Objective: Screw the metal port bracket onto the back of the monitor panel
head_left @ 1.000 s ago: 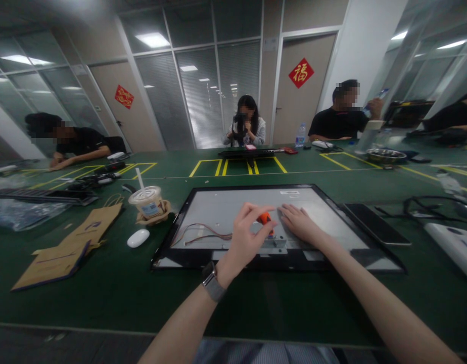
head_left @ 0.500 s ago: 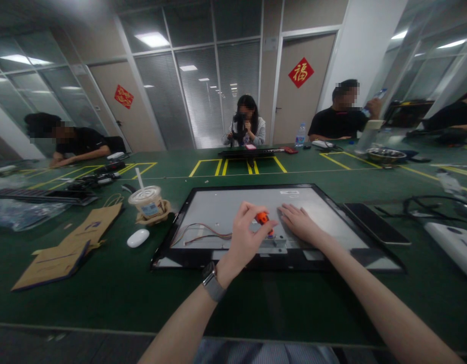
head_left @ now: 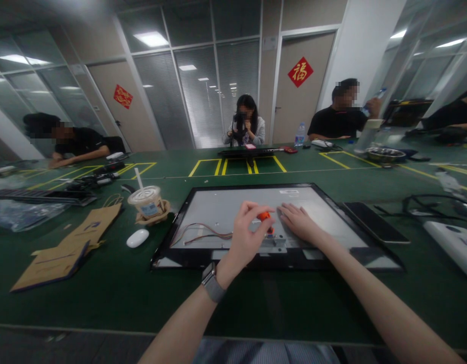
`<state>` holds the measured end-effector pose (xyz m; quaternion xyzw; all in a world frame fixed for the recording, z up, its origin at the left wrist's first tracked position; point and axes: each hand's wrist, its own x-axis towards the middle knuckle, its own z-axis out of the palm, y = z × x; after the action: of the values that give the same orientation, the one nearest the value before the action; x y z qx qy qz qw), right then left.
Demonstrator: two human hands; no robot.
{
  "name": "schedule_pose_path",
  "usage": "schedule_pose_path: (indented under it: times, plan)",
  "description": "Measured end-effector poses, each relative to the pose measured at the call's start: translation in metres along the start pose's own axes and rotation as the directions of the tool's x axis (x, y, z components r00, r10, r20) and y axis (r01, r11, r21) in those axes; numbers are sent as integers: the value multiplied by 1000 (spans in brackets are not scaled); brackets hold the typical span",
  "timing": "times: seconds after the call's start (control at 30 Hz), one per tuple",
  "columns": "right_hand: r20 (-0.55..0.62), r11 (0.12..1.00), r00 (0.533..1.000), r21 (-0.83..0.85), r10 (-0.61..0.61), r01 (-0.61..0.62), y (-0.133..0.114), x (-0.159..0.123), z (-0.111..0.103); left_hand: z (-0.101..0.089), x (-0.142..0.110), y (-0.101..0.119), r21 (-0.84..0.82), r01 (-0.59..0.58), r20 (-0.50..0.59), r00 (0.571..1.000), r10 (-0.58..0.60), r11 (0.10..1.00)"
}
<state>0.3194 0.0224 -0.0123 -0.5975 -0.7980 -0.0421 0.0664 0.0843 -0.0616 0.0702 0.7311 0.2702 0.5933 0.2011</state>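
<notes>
My left hand (head_left: 250,230), a watch on its wrist, pinches the orange handle of a short screwdriver (head_left: 264,216) between thumb and fingers. The screwdriver stands over a metal bracket (head_left: 275,246) near the front edge of a black-framed flat display panel (head_left: 211,205); its tip is too small to make out. Palm down, my right hand (head_left: 298,222) lies on the panel's grey back with its fingers stretched out. Thin wires (head_left: 206,232) run across the panel to the left of my left hand.
A drink cup (head_left: 145,199) in a cardboard holder, a white mouse (head_left: 137,238) and a brown paper bag (head_left: 80,242) are at left. A dark phone-like slab (head_left: 375,222) and a white device (head_left: 451,247) lie at right. People sit across the green table (head_left: 115,308).
The fingers of my left hand have shifted slightly around the orange handle, and the handle appears turned a little. My right hand stays in the same place on the panel.
</notes>
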Motion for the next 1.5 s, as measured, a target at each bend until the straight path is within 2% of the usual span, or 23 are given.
schedule_pose_path:
  times: [0.23, 0.43, 0.67, 0.93, 1.1, 1.3, 1.5]
  plan:
    - [-36, 1000, 999, 2, -14, 14, 1, -2, 1, 1, -2, -7, -182, 87, 56, 995, -78, 979]
    - [-28, 1000, 1000, -5, 2, -2, 2, -1, 4, -1, 1, -3, -57, 66, 8, 998, -66, 996]
    - [-33, 1000, 999, -15, -11, 11, 1, -2, 2, -1, 0, -5, -163, 100, 48, 994, -93, 981]
    - [-18, 1000, 1000, -14, -15, 15, 0, -1, 0, 2, -1, -8, -26, -4, -20, 1000, 4, 1000]
    - [-43, 1000, 999, -13, -21, 20, 1, -1, 1, 2, -4, -4, -130, 62, 36, 998, -58, 990]
    - [-11, 1000, 1000, -1, 0, 0, 1, 0, 0, 2, -1, -2, -5, -12, 28, 1000, 12, 1000]
    - [-45, 1000, 999, 3, -26, 26, 2, -1, 2, -2, -1, -6, -100, 69, 126, 990, -56, 993]
